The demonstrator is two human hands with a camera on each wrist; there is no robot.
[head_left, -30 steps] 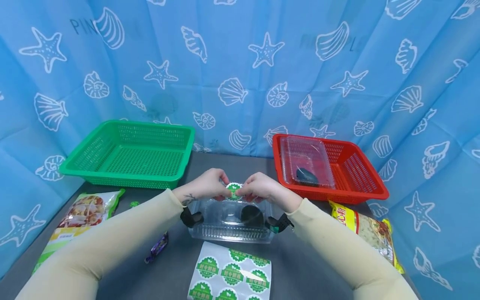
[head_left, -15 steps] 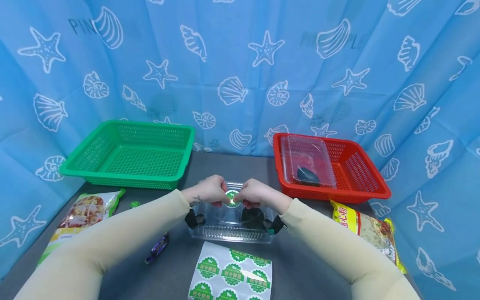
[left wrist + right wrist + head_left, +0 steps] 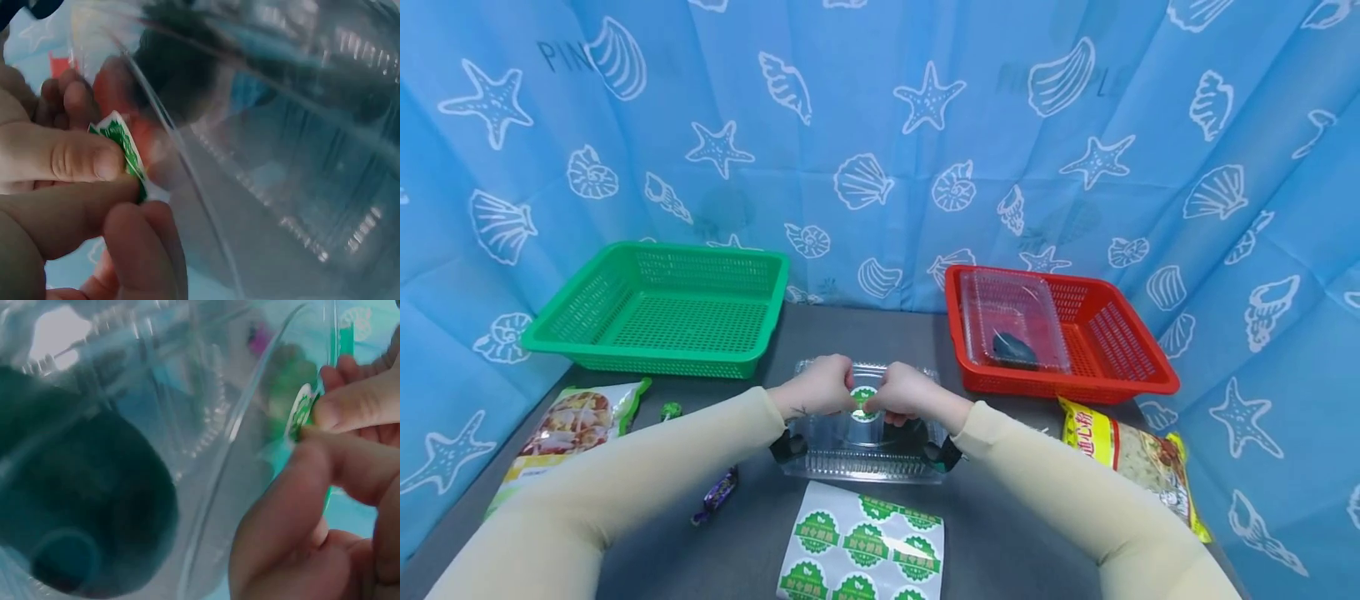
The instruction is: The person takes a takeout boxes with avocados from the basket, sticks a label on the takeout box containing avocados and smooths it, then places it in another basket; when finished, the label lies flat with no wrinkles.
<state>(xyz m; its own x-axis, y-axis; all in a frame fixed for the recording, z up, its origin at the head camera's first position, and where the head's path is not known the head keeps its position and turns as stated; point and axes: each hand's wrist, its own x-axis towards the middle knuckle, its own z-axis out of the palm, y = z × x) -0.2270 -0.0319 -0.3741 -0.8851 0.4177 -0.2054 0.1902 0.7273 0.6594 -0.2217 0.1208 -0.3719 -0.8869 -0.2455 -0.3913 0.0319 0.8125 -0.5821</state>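
Observation:
A round green-and-white sticker (image 3: 862,404) is at the back part of a clear plastic clamshell box (image 3: 850,467) in front of me. My left hand (image 3: 822,388) pinches its left edge and my right hand (image 3: 912,392) its right edge. In the left wrist view both thumbs lie on the sticker (image 3: 128,147), which stands right at the box's lid edge. The right wrist view shows the sticker (image 3: 300,411) at the right thumb tip. A dark rounded object (image 3: 94,500) shows through the box's clear plastic.
A sheet of matching stickers (image 3: 865,546) lies in front of the box. A green basket (image 3: 655,360) stands back left; a red basket (image 3: 1086,387) back right bears another clear box (image 3: 1011,321). Food bags (image 3: 572,421) (image 3: 1138,467) flank the arms; a purple-wrapped candy (image 3: 718,493) lies left.
Both hands have come nearer and lower with the sticker, from above the box's far edge onto the back of its lid. The box and baskets have stayed put.

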